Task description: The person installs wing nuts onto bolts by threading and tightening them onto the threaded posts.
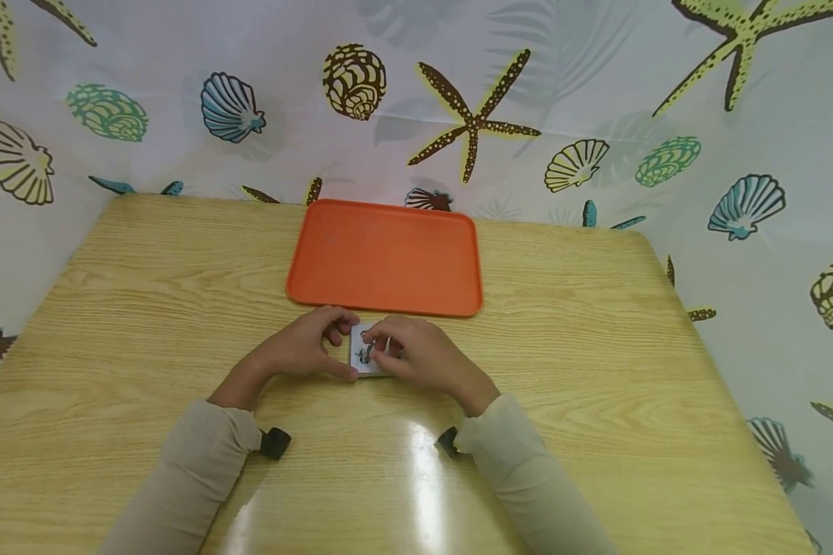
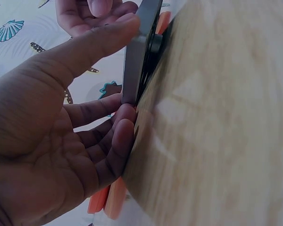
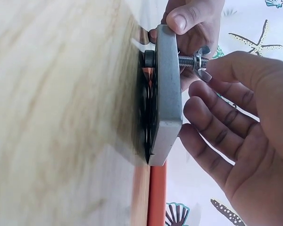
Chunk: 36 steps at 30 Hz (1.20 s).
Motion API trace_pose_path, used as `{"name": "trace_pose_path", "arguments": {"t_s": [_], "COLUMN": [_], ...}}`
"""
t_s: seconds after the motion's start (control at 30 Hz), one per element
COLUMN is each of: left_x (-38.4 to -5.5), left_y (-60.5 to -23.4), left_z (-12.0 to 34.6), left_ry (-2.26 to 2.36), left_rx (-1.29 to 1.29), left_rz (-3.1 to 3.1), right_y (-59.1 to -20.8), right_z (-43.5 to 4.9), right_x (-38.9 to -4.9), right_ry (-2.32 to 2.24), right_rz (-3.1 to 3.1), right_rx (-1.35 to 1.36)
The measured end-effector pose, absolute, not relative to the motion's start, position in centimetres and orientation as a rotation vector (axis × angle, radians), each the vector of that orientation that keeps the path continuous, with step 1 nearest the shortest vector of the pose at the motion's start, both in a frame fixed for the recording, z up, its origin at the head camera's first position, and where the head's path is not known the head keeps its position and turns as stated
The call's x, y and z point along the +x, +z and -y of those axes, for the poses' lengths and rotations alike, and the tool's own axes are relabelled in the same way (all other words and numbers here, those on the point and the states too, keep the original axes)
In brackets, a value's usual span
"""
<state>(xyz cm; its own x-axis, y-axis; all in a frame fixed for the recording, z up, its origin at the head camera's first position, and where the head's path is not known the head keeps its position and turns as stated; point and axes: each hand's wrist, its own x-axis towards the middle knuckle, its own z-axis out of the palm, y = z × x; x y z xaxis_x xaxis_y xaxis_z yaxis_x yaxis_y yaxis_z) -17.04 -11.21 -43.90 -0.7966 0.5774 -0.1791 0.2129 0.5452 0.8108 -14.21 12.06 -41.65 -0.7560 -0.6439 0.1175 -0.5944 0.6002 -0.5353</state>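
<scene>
Clearly, both your hands are occupied at the middle of the desk [image 1: 597, 347]. Your left hand [image 1: 301, 347] holds the left side of a grey metal plate [image 3: 170, 89], the thumb at its near corner and the fingers reaching round towards its far corner, so the grasp spans that edge. Your right hand [image 1: 423, 354] is set narrow: thumb and index finger pinch a wing nut [image 3: 196, 62], while your other fingers are loosely bent beside the plate's upper face. That wing nut sits on a threaded bolt [image 3: 185, 61], which stands upright out of the plate, and part of the thread shows between nut and plate. Below, you can see a round black bolt head [image 3: 150, 59] between the plate and the desk; the rest of the underside is dark and hard to make out

The plate lies flat and low over the wood, just on your side of an orange tray [image 1: 389, 262], near the tray's closest rim but apart from it. Your light sleeves [image 1: 187, 462] reach to the wrists, with a small black device [image 1: 274, 444] at the left cuff and another at the right. Behind the desk and along its sides hangs a pale cloth [image 1: 284, 31] printed with shells and starfish
</scene>
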Motion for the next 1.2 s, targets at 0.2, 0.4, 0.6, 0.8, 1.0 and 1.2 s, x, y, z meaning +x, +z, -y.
{"name": "trace_pose_path", "arguments": {"t_s": [0.2, 0.4, 0.6, 0.8, 1.0, 1.2], "left_x": [-17.08, -17.14, -17.17, -17.14, -17.16, -17.22], "left_y": [-43.96, -44.12, -44.2, -44.1, -44.13, -44.18], "left_z": [11.16, 11.19, 11.2, 11.19, 11.2, 11.23], "left_ry": [1.162, 1.163, 1.155, 1.157, 1.156, 1.16], "left_rx": [0.64, 0.645, 0.642, 0.634, 0.633, 0.632], "left_rz": [-2.352, -2.351, -2.355, -2.357, -2.356, -2.349], "right_y": [-41.68, -41.69, -41.55, -41.52, -41.52, -41.47], "right_z": [-12.11, -12.13, -12.14, -12.09, -12.03, -11.99], "right_x": [-14.29, -14.37, -14.41, -14.48, -14.55, -14.49], "right_ry": [-0.851, -0.857, -0.863, -0.893, -0.932, -0.953], "right_rz": [-2.745, -2.744, -2.74, -2.72, -2.689, -2.684], "right_rx": [-1.046, -1.057, -1.058, -1.053, -1.071, -1.12]}}
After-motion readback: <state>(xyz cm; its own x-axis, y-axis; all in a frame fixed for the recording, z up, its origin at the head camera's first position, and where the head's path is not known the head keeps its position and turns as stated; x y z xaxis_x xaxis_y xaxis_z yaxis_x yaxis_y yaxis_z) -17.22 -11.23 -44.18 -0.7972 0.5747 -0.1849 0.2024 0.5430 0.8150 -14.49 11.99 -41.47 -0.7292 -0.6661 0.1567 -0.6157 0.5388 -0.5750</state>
